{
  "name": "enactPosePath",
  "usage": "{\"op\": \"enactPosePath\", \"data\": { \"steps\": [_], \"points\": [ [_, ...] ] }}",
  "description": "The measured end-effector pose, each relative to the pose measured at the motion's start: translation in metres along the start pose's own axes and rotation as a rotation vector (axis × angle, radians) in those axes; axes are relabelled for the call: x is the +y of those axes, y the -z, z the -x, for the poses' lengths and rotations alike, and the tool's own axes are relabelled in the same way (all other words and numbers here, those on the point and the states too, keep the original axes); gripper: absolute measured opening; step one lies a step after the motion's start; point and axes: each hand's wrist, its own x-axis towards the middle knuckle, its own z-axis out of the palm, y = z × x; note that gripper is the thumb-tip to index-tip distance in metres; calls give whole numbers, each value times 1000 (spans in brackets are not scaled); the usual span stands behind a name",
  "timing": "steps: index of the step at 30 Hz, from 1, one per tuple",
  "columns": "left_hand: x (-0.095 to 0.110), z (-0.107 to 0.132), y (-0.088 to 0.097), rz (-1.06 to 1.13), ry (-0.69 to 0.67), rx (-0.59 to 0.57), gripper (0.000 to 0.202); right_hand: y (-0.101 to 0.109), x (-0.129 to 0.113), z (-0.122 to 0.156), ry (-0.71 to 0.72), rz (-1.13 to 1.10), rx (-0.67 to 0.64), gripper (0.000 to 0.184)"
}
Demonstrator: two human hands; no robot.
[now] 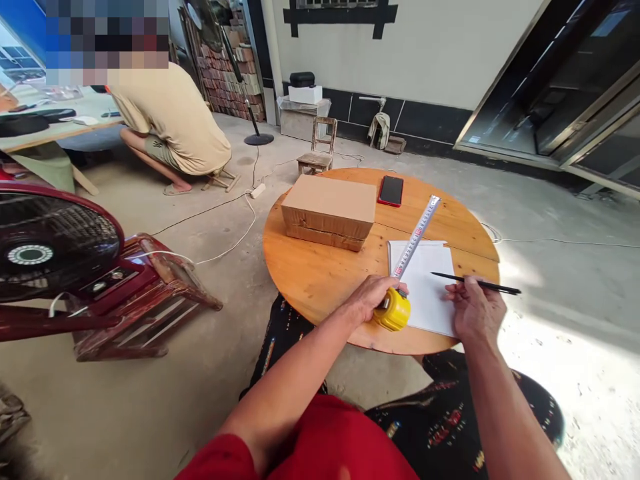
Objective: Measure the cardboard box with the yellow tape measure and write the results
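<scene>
My left hand is closed on a yellow tape measure near the front edge of a round wooden table. Its silver blade is pulled out and slants away across a pad of white paper. In my right hand a black pen lies almost level, pointing left above the paper's right side. A closed cardboard box stands on the table to the left of the blade. Behind the blade lies a dark phone with a red edge.
A red fan rests on a wooden chair at left. Beyond it a person in a tan shirt sits low at another table. A small wooden chair stands behind the round table; cables cross the floor.
</scene>
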Motion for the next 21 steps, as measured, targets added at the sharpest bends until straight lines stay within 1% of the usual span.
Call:
{"op": "enactPosePath", "data": {
  "steps": [9, 15, 21],
  "points": [
    [3, 9, -2, 37, 25, -10, 30, 5, -8, 6, -80, -73, -40, 27],
    [8, 8, -7, 53, 77, -6, 32, 9, -11, 5, -112, -111, -65, 18],
    [10, 6, -9, 62, 89, 5, 30, 6, -13, 5, -125, -118, -30, 13]
  ]
}}
